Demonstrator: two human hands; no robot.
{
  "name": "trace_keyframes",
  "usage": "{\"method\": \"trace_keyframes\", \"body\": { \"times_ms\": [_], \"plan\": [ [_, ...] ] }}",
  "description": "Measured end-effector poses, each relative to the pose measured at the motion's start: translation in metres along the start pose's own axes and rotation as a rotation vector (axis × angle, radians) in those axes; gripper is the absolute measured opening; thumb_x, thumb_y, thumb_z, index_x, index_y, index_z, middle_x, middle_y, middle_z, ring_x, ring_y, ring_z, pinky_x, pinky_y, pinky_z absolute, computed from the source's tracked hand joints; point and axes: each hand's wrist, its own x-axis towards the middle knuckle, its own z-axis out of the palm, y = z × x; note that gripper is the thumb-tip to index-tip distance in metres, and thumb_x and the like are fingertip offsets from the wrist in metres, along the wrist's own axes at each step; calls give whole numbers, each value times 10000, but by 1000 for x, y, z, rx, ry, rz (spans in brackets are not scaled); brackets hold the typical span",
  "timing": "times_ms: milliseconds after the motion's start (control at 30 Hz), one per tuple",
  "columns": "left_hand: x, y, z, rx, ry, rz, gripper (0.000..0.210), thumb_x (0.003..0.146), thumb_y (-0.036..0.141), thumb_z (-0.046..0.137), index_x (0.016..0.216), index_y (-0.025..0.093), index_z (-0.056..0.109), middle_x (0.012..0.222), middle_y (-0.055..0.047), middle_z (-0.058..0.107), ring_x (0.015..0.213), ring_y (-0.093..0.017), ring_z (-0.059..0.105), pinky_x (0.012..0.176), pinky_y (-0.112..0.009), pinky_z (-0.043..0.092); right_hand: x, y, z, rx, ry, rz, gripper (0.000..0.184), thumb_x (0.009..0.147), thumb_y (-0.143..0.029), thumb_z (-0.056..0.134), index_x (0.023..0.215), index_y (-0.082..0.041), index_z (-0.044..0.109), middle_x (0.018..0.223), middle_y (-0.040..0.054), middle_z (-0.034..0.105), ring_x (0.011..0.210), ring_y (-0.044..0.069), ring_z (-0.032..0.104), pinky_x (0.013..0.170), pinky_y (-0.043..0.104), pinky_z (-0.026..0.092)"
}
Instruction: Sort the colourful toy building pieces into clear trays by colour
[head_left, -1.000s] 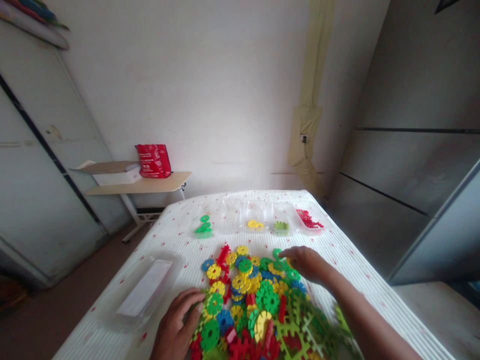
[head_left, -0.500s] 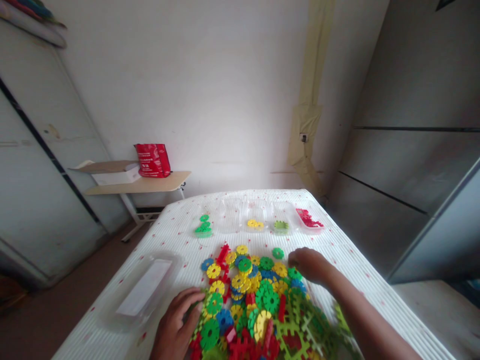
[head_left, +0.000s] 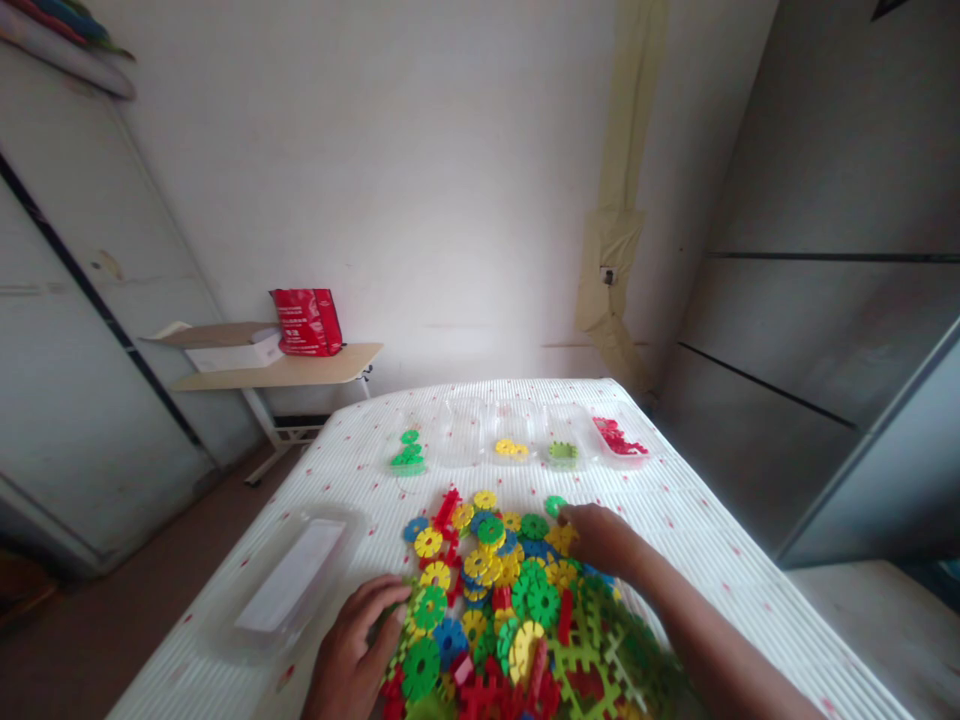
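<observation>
A heap of plastic building pieces (head_left: 491, 570) covers the near middle of the table, mixing notched discs in green, yellow and blue with red and olive-green toothed pieces. At the heap's left edge rests my left hand (head_left: 356, 640), fingers curved and thumb apart, fingertips against the pieces. It holds nothing that I can see. My right hand (head_left: 600, 535) is over the far right edge, fingers bent down and together. Its fingertips are beside a green notched disc (head_left: 555, 505), touching or nearly so. What is between those fingers is hidden.
Along the far side stand clear plastic trays, holding green discs (head_left: 407, 458), yellow discs (head_left: 510, 448), an olive-green square piece (head_left: 562, 451) and red pieces (head_left: 619, 437). One tray (head_left: 463, 440) shows no pieces. A clear lid (head_left: 289, 580) with a white label lies at left.
My right hand has moved left and slightly down, from right of the lone green disc to its edge, now covering another green disc. My left hand is nearly still.
</observation>
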Motion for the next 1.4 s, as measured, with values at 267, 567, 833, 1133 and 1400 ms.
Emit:
{"method": "trace_keyframes", "body": {
  "times_ms": [267, 567, 833, 1133, 1400],
  "plan": [
    [0, 2, 0, -14, -11, -24, 305, 771, 431, 473, 874, 248, 695, 1021, -66, 660, 970, -219, 613, 856, -366, 507, 1, -1, 0, -38, -17, -19, 444, 660, -143, 489, 1091, -204, 576, 1004, 111, 658, 891, 234, 611, 650, 269, 380],
    [-1, 3, 0, -34, 5, -29, 290, 770, 404, 481, 879, 240, 695, 1017, -66, 660, 960, -212, 613, 848, -347, 511, -3, 3, -12, 74, -10, -24, 246, 603, -159, 557, 846, -186, 593, 812, 37, 649, 712, 159, 554, 539, 218, 281],
    [1, 11, -3, -39, -6, -35, 287, 770, 413, 487, 863, 242, 698, 1004, -67, 663, 951, -212, 615, 845, -345, 510, 10, 2, -44, 289, 12, -86, 86, 693, -233, 557, 718, -167, 606, 702, 7, 623, 618, 115, 539, 524, 199, 337],
    [1, 16, -4, -70, -4, -65, 271, 768, 388, 496, 850, 233, 703, 998, -77, 661, 947, -213, 613, 855, -359, 503, 47, -24, -64, 152, 181, -55, 307, 824, -360, 509, 1086, -228, 599, 953, 72, 660, 1003, 226, 537, 737, 284, 416],
    [0, 16, -4, -76, 2, -39, 242, 772, 350, 501, 846, 236, 701, 986, -72, 661, 939, -203, 609, 845, -341, 503, 48, -31, -47, 109, 341, -83, 315, 864, -335, 495, 1135, -175, 519, 1157, 74, 534, 967, 184, 550, 814, 390, 474]
  ]
}}
